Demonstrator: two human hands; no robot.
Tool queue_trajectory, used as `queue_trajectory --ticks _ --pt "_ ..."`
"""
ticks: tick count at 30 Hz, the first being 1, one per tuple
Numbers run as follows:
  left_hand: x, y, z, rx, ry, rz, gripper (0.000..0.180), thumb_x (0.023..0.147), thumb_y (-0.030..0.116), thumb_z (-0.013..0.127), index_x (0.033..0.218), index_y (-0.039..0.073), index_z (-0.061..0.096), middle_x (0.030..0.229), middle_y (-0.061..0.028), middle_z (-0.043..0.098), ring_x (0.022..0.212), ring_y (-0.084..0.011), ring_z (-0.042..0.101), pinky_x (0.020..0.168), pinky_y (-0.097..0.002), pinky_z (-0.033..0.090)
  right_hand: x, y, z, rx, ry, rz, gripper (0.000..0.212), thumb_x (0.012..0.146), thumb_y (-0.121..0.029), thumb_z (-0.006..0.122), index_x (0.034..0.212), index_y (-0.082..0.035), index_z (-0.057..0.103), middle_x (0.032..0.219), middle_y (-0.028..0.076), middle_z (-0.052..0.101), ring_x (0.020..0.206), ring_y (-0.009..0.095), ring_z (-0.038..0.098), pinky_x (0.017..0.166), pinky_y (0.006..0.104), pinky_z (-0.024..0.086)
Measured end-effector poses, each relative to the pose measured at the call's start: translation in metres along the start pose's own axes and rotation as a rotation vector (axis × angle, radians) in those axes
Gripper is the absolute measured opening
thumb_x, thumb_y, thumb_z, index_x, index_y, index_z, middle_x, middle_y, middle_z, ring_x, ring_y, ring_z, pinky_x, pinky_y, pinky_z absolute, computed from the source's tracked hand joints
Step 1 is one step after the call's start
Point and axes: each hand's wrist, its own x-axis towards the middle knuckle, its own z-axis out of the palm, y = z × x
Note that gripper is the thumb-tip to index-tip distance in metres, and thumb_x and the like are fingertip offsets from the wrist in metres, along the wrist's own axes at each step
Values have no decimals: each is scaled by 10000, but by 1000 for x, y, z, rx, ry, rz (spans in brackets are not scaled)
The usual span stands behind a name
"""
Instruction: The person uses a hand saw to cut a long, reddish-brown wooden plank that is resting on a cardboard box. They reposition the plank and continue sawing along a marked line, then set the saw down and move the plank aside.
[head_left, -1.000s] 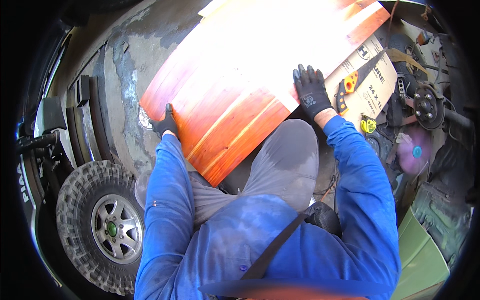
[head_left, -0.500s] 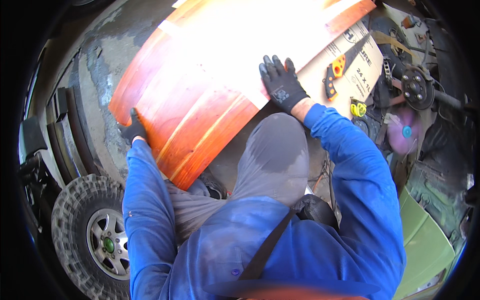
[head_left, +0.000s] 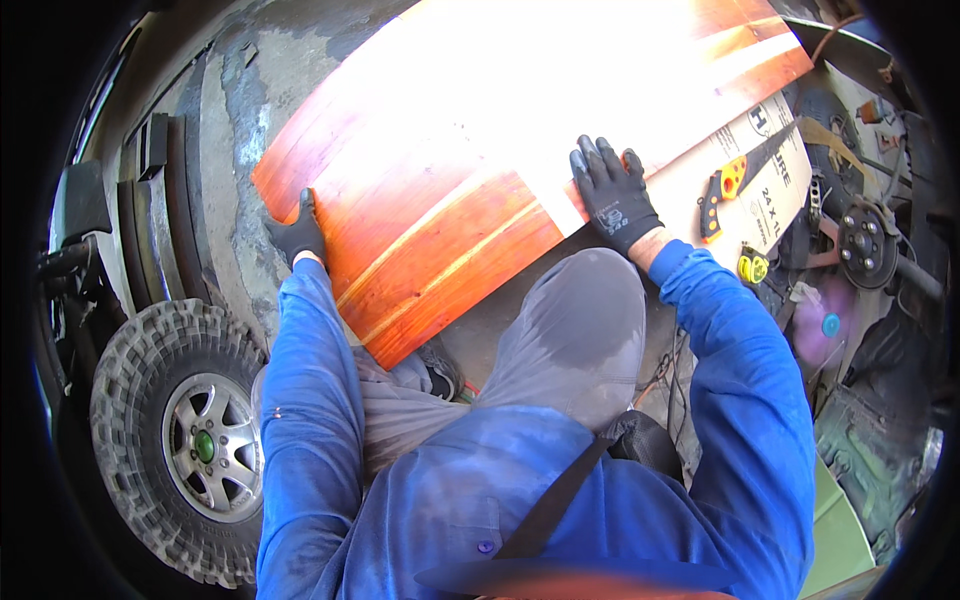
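A large reddish-orange wooden panel (head_left: 450, 255) with lighter stripes lies tilted across my legs, its far part washed out white by glare. My left hand (head_left: 298, 228), in a dark glove, grips the panel's left edge. Its thumb rests on top and the fingers go out of sight at the edge. My right hand (head_left: 615, 192), gloved alike, rests flat on the panel's near edge, fingers stretched out. To its right, a hand saw (head_left: 725, 195) with an orange and black handle lies on a flat cardboard box (head_left: 780, 190). A yellow-green tape measure (head_left: 752, 265) sits at the box's near edge.
A knobby off-road tyre (head_left: 140, 440) on a silver wheel stands at my left. Dark metal bars (head_left: 165, 220) lie beyond it. On the right are a wheel hub (head_left: 866, 243), a purple fan (head_left: 822, 325) that looks blurred, and a green panel (head_left: 838, 525).
My view has shifted, so the panel, saw and both hands appear farther right. Both hands keep the same places on the panel.
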Motion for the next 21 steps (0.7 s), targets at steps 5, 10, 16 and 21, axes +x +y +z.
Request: queue_trajectory --ticks 5,10,16,21 --pt "14 -1 -6 96 -28 -130 1165 769 604 926 1525 -147 455 1544 -355 529 1469 -459 502 1233 -491 398 0 1 -5 40 -7 -54 572 1039 -224 515 1588 -69 467 1714 162 390 1555 332 402 1203 556 339" --pt "40 -22 -2 -17 -204 -145 1197 780 688 875 1515 -161 458 1528 -350 553 1449 -471 519 1212 -483 417 -3 -3 -6 81 -61 -173 543 1055 -242 515 1572 -77 485 1728 164 375 1562 342 396 1208 511 337" --pt "39 -34 2 138 -162 -61 1186 834 761 783 1553 -121 447 1579 -315 522 1473 -441 500 1225 -461 400 -6 -14 5 233 119 -113 520 1067 -265 523 1571 -144 499 1698 94 423 1537 308 400 1249 543 260" --pt "49 -42 6 203 -157 -88 1064 870 758 749 1540 -39 531 1561 -258 574 1446 -389 549 1190 -447 437 -8 -11 7 59 130 -117 598 1031 -241 513 1624 -217 443 1708 49 410 1563 281 354 1296 565 132"
